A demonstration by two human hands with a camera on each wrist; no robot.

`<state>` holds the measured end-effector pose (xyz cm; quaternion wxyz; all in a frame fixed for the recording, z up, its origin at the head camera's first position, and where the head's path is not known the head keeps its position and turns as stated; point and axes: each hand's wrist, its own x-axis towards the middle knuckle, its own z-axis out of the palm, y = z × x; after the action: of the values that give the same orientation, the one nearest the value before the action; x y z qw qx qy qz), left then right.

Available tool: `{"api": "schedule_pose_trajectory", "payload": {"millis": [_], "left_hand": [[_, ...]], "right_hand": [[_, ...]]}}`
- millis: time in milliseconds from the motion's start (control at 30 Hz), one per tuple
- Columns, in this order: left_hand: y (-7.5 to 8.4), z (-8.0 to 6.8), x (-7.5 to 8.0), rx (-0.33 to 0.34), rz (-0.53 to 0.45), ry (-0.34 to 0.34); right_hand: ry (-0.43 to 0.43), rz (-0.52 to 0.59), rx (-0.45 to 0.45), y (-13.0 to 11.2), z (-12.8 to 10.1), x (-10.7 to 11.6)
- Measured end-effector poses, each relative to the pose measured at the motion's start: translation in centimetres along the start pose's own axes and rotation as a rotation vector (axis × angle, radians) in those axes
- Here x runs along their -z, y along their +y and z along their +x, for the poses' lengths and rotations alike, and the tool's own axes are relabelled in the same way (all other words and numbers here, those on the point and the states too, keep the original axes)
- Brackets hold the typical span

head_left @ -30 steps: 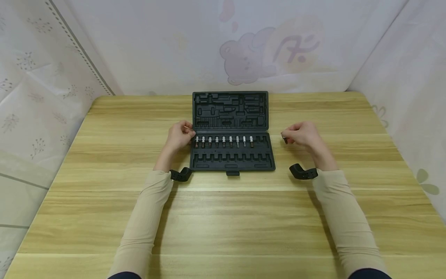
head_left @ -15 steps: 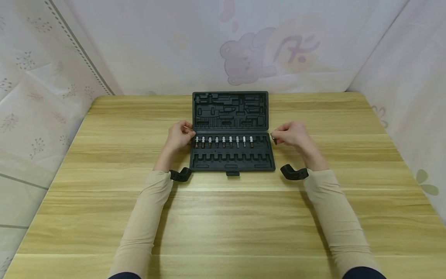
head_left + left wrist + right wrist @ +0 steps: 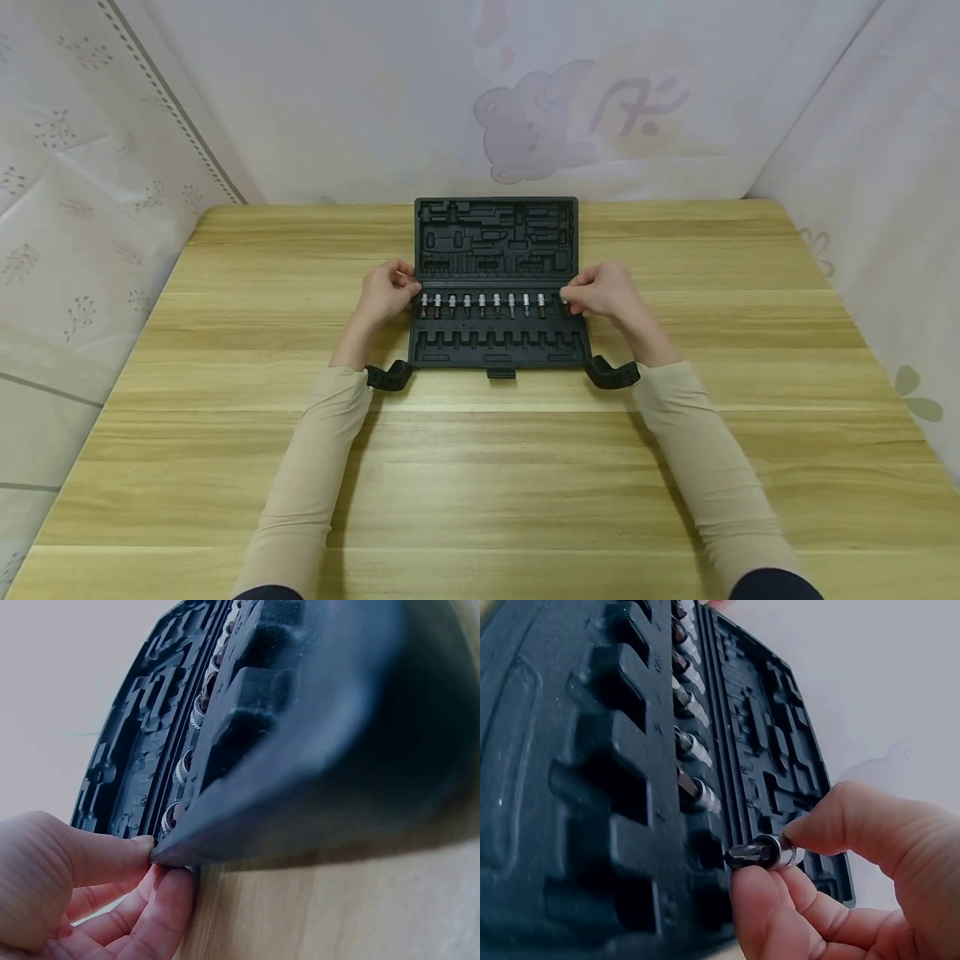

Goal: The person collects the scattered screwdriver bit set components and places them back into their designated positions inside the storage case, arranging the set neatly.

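An open black tool case (image 3: 498,362) lies on the table, its lid (image 3: 497,242) tilted back. Several bit sockets (image 3: 482,302) with silver collars stand in a row in its upper slots. At the left edge of the case, my left hand (image 3: 387,292) pinches the rim, thumb on top and fingers below, as the left wrist view shows. Over the right end of the row is my right hand (image 3: 603,293). Between thumb and fingers it pinches another bit socket (image 3: 769,852), tip toward the slots. In the right wrist view, vacant slots (image 3: 709,889) lie beside that piece.
The wooden table (image 3: 480,475) extends around the case on every side. A front row of vacant slots (image 3: 491,338) runs along the case, and its latch (image 3: 501,372) sticks out in front. Behind the table hangs a pale printed cloth (image 3: 360,108).
My right hand has moved left with the bit socket, from the table at the right to over the right end of the case. The left hand and the case have stayed put.
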<state>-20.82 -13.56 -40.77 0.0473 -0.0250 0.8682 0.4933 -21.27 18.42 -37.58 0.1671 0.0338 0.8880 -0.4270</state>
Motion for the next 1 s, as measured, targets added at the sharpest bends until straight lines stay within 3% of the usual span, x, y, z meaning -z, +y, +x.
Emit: {"api": "schedule_pose_trajectory", "payload": {"millis": [667, 1000], "left_hand": [[-0.2, 0.1, 0.0, -0.006, -0.001, 0.003], [-0.2, 0.2, -0.1, -0.011, 0.004, 0.003]], "right_hand": [[-0.023, -0.052, -0.057, -0.6, 1.2, -1.2], [-0.175, -0.054, -0.203, -1.4, 2.3, -0.3]]}}
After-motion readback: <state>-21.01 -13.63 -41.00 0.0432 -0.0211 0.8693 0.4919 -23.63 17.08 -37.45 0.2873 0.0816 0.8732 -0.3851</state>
